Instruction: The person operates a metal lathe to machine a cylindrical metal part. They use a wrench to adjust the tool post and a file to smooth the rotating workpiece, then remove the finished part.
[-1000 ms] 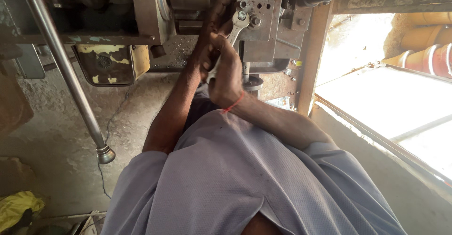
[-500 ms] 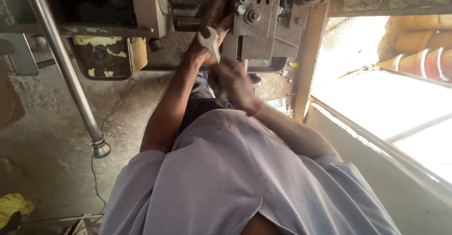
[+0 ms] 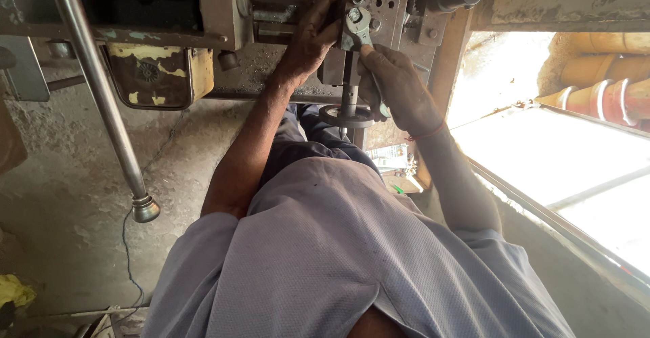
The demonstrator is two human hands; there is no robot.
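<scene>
Silver steel open-end wrench (image 3: 357, 30) sits w/ its head on a bolt of the dark perforated steel tool block (image 3: 379, 13); long axis runs down-right into the right hand (image 3: 396, 87), grip clenched round the handle. Left hand (image 3: 315, 36) is just beside, fingers wrapped on the block's left edge.

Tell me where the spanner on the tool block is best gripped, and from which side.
Grip the spanner low on its shank, about where the right hand has it, coming from the window side. Its head sits on a bolt of the tool block, so the far end likely gives the most leverage. The left hand covers the block's other side, blocking approach there.
</scene>
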